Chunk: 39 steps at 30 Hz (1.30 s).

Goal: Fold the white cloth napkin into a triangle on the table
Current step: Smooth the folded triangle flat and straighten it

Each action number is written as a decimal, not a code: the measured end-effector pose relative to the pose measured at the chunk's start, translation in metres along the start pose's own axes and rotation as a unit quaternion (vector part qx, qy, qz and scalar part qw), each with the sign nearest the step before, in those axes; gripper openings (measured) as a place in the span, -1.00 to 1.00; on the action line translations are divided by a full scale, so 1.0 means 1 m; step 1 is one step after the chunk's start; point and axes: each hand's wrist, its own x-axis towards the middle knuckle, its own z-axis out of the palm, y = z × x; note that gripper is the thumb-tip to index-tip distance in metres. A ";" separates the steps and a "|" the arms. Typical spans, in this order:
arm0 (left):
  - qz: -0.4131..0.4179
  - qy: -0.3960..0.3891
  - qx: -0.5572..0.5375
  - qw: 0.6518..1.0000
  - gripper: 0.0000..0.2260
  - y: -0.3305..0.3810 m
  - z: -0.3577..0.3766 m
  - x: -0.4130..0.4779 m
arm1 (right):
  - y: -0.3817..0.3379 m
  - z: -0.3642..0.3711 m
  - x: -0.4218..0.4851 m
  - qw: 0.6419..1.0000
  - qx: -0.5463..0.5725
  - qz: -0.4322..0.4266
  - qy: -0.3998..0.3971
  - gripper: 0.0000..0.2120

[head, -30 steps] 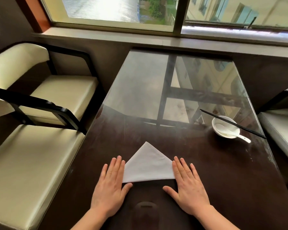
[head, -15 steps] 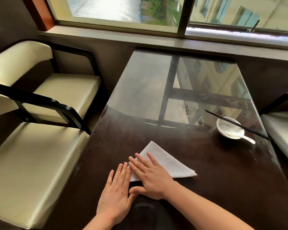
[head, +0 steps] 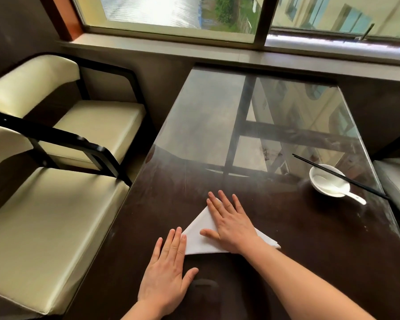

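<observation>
Most of the folding appeared to be done: the white cloth napkin (head: 198, 236) was seen lying flat on the dark tabletop (head: 310, 250) near its front edge, already shaped as a triangle with its apex pointing away from the person and its long edge running along the near side. The right hand (head: 231, 224) was laid palm-down across the middle and right part of the triangle, fingers spread and stretched toward the apex, thumb extended to the left over the cloth; nothing was pinched by it. The left hand (head: 166, 271) was pressed flat on the tabletop just beside the napkin's left corner, fingers held close together and fingertips touching or just overlapping that corner, and nothing was gripped by it either. At the right corner, layered edges could be made out beyond the right wrist, which suggested that the layers were not perfectly aligned there. What remained was judged to be only smoothing and sharpening of the creases, and perhaps evening up that right corner, before the hands were lifted away. Whether the apex was crisp could not be told, as it was covered by the right fingers. A white bowl (head: 329, 181) with a spoon (head: 342, 189) and black chopsticks (head: 340, 176) was seen well apart at the far right, clear of the work.
</observation>
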 end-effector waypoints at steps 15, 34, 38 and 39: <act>-0.011 0.010 0.025 1.000 -0.27 0.001 0.007 0.001 | 0.006 0.025 -0.115 0.999 0.010 0.024 0.028 -0.07; -0.006 0.032 0.027 0.999 -0.28 0.003 0.003 -0.001 | 0.056 0.002 -0.134 0.891 0.287 0.280 0.212 -0.93; -0.008 0.035 0.021 0.999 -0.28 0.003 0.004 -0.001 | 0.061 -0.001 -0.128 0.877 0.325 0.285 0.210 -0.89; -0.008 0.034 0.021 0.999 -0.29 0.003 0.004 -0.002 | 0.062 0.000 -0.129 0.882 0.320 0.287 0.191 -0.91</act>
